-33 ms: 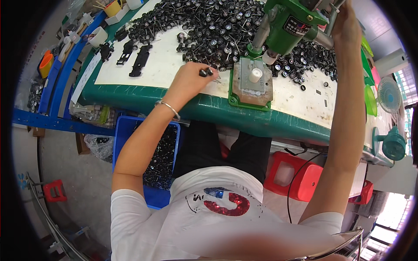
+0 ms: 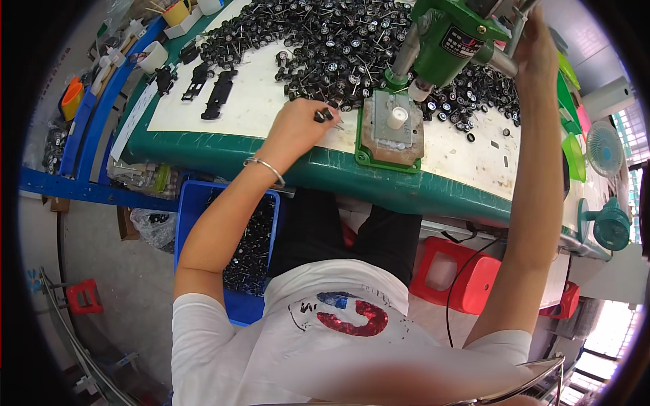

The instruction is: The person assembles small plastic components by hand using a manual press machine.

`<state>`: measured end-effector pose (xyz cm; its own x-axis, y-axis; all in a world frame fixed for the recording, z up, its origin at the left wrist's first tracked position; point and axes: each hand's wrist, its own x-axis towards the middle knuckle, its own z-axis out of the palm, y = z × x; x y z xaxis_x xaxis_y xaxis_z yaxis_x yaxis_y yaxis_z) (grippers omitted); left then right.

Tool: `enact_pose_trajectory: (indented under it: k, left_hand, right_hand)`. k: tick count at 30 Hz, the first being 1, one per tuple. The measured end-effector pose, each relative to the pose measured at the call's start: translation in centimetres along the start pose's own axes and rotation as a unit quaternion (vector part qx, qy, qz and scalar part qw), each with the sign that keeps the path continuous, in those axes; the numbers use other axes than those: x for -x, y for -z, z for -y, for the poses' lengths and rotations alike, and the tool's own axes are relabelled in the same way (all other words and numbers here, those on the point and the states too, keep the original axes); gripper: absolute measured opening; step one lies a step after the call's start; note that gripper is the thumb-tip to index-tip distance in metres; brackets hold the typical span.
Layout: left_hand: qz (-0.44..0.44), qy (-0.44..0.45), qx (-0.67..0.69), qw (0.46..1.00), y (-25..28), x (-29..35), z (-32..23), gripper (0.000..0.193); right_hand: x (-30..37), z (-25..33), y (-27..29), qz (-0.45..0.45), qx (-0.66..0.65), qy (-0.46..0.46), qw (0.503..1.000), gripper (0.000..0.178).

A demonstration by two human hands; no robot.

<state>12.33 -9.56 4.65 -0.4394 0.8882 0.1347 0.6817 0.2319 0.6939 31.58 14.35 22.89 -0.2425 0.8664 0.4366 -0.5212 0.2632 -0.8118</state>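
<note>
My left hand [image 2: 296, 126] is closed on a small wheel axle, whose black wheels [image 2: 323, 116] show at the fingertips with a thin metal pin sticking out. It hovers just left of the press base [image 2: 389, 149], over the white table top. On that base's metal plate stands a white cylindrical fixture [image 2: 397, 117]. Up at the far right, my right hand [image 2: 537, 54] is wrapped round the metal lever [image 2: 519, 26] of the green hand press [image 2: 443, 51]. Its fingers are partly hidden. The press's pale ram tip [image 2: 420, 90] sits above and right of the fixture, apart from it.
A large heap of wheels on axles [image 2: 325, 40] covers the far table. Black toy-car chassis [image 2: 219, 95] lie at left. Below the green table edge [image 2: 311, 160] stand a blue bin [image 2: 186, 223] of black parts and a red stool [image 2: 450, 274]. A fan [image 2: 604, 147] stands at right.
My left hand has shifted slightly to the right with the wheel axle. My right forearm has moved a little left, its hand still on the lever.
</note>
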Motion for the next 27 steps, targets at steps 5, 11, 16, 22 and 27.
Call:
enact_pose_trajectory:
  k: [5, 11, 16, 22, 27]
  left_hand:
    - [-0.030, -0.089, -0.149, 0.984, -1.3, 1.2, -0.8, 0.012]
    - [-0.071, -0.107, -0.174, 0.976, -1.3, 2.3, -0.1, 0.014]
    - [-0.106, -0.081, -0.138, 0.981, -1.3, 1.6, 1.0, 0.012]
    - [-0.067, 0.037, 0.108, 0.991, 0.6, 1.0, 0.1, 0.013]
    - [-0.017, 0.126, 0.431, 0.893, 1.1, 0.5, 0.3, 0.015]
  right_hand:
    - [2.1, -3.8, 8.0, 0.028, 0.114, -0.058, 0.991, 0.032]
    - [7.3, -8.3, 10.0, 0.080, 0.335, -0.123, 0.931, 0.022]
    - [10.0, -11.6, 10.1, 0.234, 0.616, -0.010, 0.752, 0.022]
    - [10.4, -12.5, 10.3, 0.226, 0.592, 0.034, 0.773, 0.026]
    - [11.0, -11.5, 9.4, 0.250, 0.572, 0.008, 0.781, 0.023]
